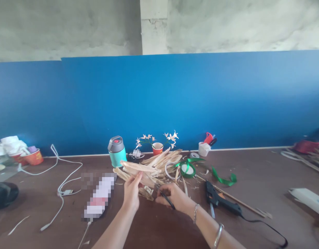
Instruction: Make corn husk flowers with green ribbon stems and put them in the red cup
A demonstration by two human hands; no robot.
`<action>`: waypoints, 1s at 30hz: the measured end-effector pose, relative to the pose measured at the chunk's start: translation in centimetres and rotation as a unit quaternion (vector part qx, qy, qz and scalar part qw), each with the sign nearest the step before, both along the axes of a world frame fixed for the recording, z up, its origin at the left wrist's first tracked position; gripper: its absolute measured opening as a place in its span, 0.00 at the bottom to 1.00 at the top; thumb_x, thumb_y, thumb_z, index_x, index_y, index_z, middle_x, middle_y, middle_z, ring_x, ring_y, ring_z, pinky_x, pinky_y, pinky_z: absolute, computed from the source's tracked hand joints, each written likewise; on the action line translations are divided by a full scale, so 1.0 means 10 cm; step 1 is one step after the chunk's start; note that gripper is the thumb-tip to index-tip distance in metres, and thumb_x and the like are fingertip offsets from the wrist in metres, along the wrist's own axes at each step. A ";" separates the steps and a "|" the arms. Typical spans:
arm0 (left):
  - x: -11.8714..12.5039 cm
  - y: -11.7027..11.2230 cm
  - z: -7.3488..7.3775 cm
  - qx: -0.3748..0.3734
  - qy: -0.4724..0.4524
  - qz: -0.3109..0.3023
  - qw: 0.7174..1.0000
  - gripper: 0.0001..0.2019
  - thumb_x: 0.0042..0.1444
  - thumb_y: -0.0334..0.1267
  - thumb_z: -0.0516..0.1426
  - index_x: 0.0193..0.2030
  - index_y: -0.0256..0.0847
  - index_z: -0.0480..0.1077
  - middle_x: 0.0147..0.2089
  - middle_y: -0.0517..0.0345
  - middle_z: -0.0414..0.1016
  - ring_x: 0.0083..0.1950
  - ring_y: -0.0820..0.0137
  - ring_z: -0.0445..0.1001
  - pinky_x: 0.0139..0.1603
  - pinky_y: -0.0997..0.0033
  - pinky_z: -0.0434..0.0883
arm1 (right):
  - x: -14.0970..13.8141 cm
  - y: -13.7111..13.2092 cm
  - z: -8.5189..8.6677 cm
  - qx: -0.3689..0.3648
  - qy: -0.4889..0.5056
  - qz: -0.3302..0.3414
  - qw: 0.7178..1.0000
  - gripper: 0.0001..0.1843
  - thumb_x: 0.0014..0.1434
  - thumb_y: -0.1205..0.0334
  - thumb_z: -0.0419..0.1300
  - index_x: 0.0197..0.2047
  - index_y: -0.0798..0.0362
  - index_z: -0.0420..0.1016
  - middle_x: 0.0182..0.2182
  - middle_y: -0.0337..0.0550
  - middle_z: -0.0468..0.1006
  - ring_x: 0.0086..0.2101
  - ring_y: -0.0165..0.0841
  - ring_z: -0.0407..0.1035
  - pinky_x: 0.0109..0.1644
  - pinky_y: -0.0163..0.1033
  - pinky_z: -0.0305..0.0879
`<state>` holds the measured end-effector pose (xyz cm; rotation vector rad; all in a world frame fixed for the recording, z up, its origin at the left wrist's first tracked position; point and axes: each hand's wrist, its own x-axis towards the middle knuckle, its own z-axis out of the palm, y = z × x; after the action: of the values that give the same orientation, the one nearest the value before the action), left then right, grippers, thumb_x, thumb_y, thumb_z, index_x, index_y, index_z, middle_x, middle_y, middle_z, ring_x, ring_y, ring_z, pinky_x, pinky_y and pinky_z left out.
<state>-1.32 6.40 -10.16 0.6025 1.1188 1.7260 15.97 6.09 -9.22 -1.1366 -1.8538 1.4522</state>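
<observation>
Pinched in my left hand is a pale, dried corn husk, held out above a pile of husks. My right hand is closed round a pair of scissors with dark handles. The scissor blades point up and left at the husk's lower edge; whether they touch it I cannot tell. Behind both hands lies the heap of dry husks. A spool of green ribbon and a white ring rest at the heap's right side.
A black glue gun and a thin stick lie to the right. At the back stand a turquoise flask, a paper cup with white flowers and a white cup of tools. White cables and a blurred phone lie left.
</observation>
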 end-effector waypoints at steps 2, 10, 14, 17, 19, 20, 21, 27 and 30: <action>0.01 0.00 0.00 -0.004 -0.004 0.000 1.000 0.16 0.33 0.44 0.69 0.26 0.34 0.76 0.20 0.60 0.73 0.21 0.73 0.69 0.21 0.76 0.63 | 0.00 0.00 0.00 0.002 0.000 -0.001 1.000 0.13 0.44 0.55 0.68 0.26 0.56 0.74 0.12 0.30 0.63 0.14 0.22 0.55 0.16 0.28 0.49; 0.02 -0.01 -0.05 -0.009 -0.005 -0.005 1.000 0.17 0.34 0.45 0.68 0.27 0.32 0.77 0.21 0.57 0.74 0.22 0.71 0.71 0.24 0.72 0.66 | -0.01 0.01 -0.03 -0.004 0.004 -0.002 1.000 0.14 0.44 0.54 0.68 0.27 0.57 0.74 0.14 0.31 0.64 0.15 0.23 0.55 0.17 0.28 0.49; 0.03 -0.01 -0.04 -0.007 -0.008 -0.006 1.000 0.16 0.34 0.45 0.68 0.26 0.33 0.77 0.21 0.58 0.75 0.23 0.70 0.72 0.25 0.72 0.66 | -0.01 0.00 -0.04 -0.002 0.004 -0.006 1.000 0.14 0.43 0.54 0.68 0.28 0.57 0.75 0.15 0.32 0.64 0.16 0.23 0.55 0.17 0.28 0.49; 0.03 -0.01 -0.04 -0.008 -0.010 -0.003 1.000 0.15 0.34 0.44 0.69 0.25 0.34 0.76 0.21 0.58 0.75 0.23 0.71 0.72 0.24 0.73 0.65 | -0.02 0.01 -0.06 -0.002 0.001 -0.008 1.000 0.15 0.44 0.53 0.67 0.29 0.57 0.76 0.14 0.32 0.65 0.15 0.24 0.56 0.17 0.29 0.50; 0.04 -0.01 -0.05 -0.010 -0.010 -0.002 1.000 0.15 0.33 0.44 0.69 0.24 0.33 0.76 0.21 0.57 0.75 0.23 0.70 0.72 0.23 0.74 0.64 | -0.03 0.01 -0.08 0.003 0.001 -0.010 1.000 0.15 0.43 0.53 0.68 0.29 0.57 0.76 0.15 0.32 0.65 0.15 0.24 0.56 0.17 0.29 0.50; 0.04 -0.01 -0.05 -0.011 -0.010 -0.002 1.000 0.15 0.33 0.44 0.69 0.25 0.33 0.76 0.22 0.57 0.76 0.23 0.70 0.72 0.23 0.74 0.64 | -0.03 0.01 -0.08 0.007 0.002 -0.012 1.000 0.15 0.43 0.53 0.68 0.29 0.57 0.76 0.15 0.33 0.66 0.16 0.24 0.56 0.17 0.29 0.50; 0.04 -0.01 -0.05 -0.011 -0.010 -0.003 1.000 0.16 0.33 0.44 0.69 0.25 0.33 0.76 0.22 0.56 0.76 0.23 0.69 0.73 0.23 0.73 0.64 | -0.04 0.01 -0.09 0.013 0.003 -0.014 1.000 0.15 0.42 0.53 0.68 0.29 0.56 0.76 0.16 0.33 0.66 0.16 0.24 0.55 0.17 0.29 0.50; 0.05 -0.01 -0.06 -0.014 -0.021 -0.012 1.000 0.17 0.34 0.44 0.68 0.29 0.33 0.77 0.24 0.55 0.77 0.25 0.68 0.74 0.25 0.73 0.65 | -0.04 0.01 -0.06 0.034 0.007 -0.017 0.999 0.15 0.42 0.54 0.69 0.26 0.57 0.76 0.16 0.33 0.65 0.18 0.25 0.55 0.20 0.30 0.51; 0.05 -0.01 -0.06 -0.019 -0.028 -0.015 0.999 0.16 0.35 0.43 0.68 0.29 0.33 0.76 0.24 0.55 0.77 0.25 0.69 0.74 0.25 0.74 0.65 | -0.04 0.01 -0.06 0.035 0.009 -0.015 0.999 0.15 0.43 0.53 0.69 0.26 0.57 0.76 0.16 0.33 0.65 0.18 0.25 0.55 0.20 0.30 0.51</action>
<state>-0.78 6.25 -10.76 0.5401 1.0959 1.6826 15.55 6.23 -9.86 -1.1103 -1.8521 1.3665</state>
